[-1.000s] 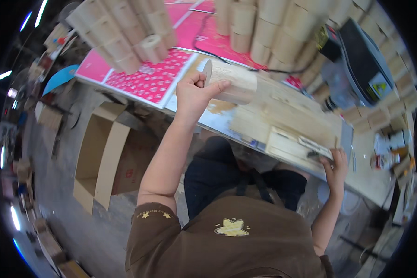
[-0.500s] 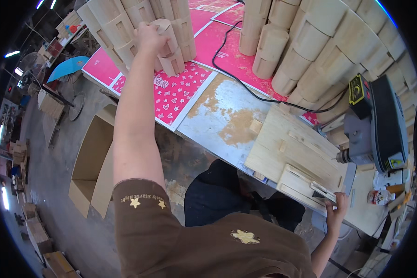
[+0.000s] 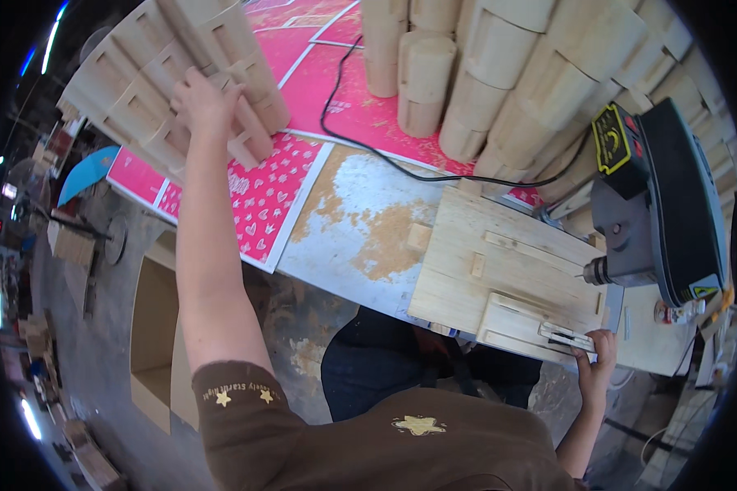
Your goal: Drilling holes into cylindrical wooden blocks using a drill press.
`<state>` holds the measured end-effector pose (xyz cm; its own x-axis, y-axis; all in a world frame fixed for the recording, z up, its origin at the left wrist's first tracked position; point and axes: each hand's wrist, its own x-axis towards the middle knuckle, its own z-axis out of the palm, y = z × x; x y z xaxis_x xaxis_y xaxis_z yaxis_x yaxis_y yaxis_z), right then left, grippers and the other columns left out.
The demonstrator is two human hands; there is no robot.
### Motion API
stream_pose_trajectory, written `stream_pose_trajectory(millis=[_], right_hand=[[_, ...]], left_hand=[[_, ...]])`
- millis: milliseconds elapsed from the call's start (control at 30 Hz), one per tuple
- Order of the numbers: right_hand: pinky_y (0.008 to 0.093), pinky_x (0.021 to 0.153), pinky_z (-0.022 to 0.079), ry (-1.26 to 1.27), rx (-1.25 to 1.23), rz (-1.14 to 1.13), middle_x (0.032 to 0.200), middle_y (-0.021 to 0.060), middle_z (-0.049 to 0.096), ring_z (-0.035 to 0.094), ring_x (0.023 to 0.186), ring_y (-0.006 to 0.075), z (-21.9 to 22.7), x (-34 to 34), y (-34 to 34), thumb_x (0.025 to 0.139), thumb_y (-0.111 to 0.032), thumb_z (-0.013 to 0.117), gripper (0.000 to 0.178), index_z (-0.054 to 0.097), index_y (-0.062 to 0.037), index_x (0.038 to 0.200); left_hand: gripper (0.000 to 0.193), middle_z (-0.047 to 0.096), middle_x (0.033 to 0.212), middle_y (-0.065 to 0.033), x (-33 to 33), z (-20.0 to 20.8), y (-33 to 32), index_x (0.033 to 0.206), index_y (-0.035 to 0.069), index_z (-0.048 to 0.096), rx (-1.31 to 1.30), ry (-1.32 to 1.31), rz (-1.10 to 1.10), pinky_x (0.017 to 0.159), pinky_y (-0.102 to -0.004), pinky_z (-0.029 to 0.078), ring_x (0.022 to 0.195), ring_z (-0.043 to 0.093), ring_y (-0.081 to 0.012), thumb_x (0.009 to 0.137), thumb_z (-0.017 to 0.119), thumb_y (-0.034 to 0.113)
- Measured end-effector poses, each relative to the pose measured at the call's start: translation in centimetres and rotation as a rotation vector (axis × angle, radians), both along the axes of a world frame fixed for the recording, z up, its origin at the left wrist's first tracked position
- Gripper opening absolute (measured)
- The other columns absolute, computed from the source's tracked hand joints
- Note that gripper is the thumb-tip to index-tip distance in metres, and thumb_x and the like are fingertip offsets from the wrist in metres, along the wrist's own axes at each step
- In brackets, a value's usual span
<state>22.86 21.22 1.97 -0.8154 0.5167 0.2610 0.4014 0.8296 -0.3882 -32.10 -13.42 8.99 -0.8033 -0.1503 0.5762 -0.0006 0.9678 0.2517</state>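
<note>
My left hand [image 3: 207, 105] reaches far out to the stack at the left, its thumb and fingers spread round the top of a pale wooden piece [image 3: 252, 135] with a rounded side. The fingers partly hide that piece. Similar wooden pieces [image 3: 139, 106] with rectangular recesses stand in columns beside it. At the right, my right hand [image 3: 599, 353] is closed on the end of a metal toggle clamp [image 3: 567, 335]. This clamp sits on a wooden jig block [image 3: 512, 317], which lies on a flat wooden board [image 3: 454, 270].
A drill press head [image 3: 630, 204] with its chuck [image 3: 598, 270] overhangs the board's right side. Tall wooden columns [image 3: 499, 65] line the back. A black cable [image 3: 327, 114] crosses the pink patterned sheet [image 3: 262, 204]. Sawdust [image 3: 389, 250] covers part of the metal tabletop; a cardboard box [image 3: 151, 327] stands on the floor.
The view has shifted, so the stacks and my left hand appear lower and further left. The wooden piece under my left hand shows less of its top. My right hand stays at the clamp.
</note>
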Motion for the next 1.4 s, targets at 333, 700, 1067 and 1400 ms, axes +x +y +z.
stream_pose_trajectory(millis=[333,700,1067,1400], right_hand=[[0.0393,0.071,0.041,0.05,0.014,-0.019,0.084,0.0095,0.055,0.051,0.082,0.0318,0.7,1.1,1.1,0.056,-0.011,0.075,0.034,0.058,-0.0059,0.085],[0.0378,0.076,0.043,0.185,0.083,0.066,0.086,0.0059,0.055,0.052,0.086,0.0278,-1.8,1.8,0.9,0.063,-0.028,0.074,0.036,0.059,-0.0113,0.09],[0.0402,0.075,0.043,0.25,0.159,0.094,0.086,0.0099,0.055,0.052,0.086,0.0308,-2.4,1.0,2.0,0.062,-0.025,0.073,0.03,0.058,-0.0107,0.084],[0.0382,0.073,0.041,0.124,0.054,0.203,0.088,0.0093,0.057,0.05,0.083,0.0312,-1.2,0.1,1.9,0.065,-0.015,0.074,0.034,0.059,-0.0043,0.094]], left_hand=[[0.09,0.046,0.121,-0.0189,6.9,-7.1,23.4,0.13,-0.004,0.033,0.801,-0.094,-1.112,0.092,-0.0389,0.04,0.107,0.048,-0.0264,0.062,0.083,0.027],[0.084,0.053,0.122,-0.0166,7.9,-7.3,19.2,0.128,0.0,0.043,0.825,-0.087,-0.899,0.094,-0.0372,0.043,0.11,0.053,-0.0259,0.057,0.082,0.025],[0.071,0.052,0.102,-0.0194,34.4,-1.4,12.5,0.118,0.0,0.049,0.019,-0.444,-1.383,0.084,-0.0385,0.044,0.097,0.052,-0.0362,0.05,0.069,0.01],[0.07,0.05,0.1,-0.0145,34.9,-4.1,14.3,0.119,0.011,0.05,-0.238,-0.619,-1.337,0.079,-0.0414,0.049,0.095,0.053,-0.0347,0.051,0.068,0.008]])
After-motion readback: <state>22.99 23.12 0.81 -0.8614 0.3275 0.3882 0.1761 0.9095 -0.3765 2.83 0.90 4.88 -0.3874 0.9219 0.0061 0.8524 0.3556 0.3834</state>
